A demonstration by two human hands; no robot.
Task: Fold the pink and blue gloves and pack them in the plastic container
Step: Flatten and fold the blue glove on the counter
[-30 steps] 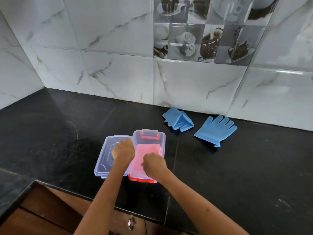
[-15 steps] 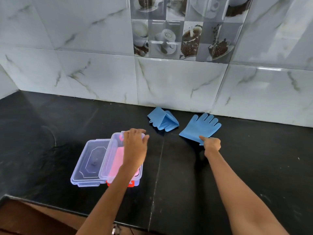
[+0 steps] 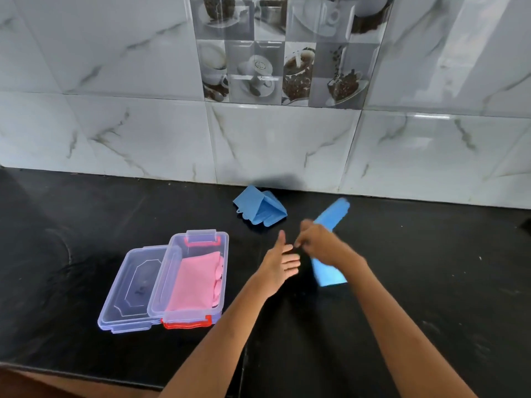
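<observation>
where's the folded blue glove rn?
In the head view the folded blue glove lies on the black counter by the tiled wall, right of centre, behind and right of the plastic container, apart from both hands.

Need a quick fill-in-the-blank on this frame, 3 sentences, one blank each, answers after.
1. The gloves already inside the plastic container are ____ in colour.
2. The right hand grips a blue glove, while the left hand is ____ and holds nothing.
3. The folded blue glove lies on the counter close to the ____ wall.

Answers: pink; open; tiled
</observation>
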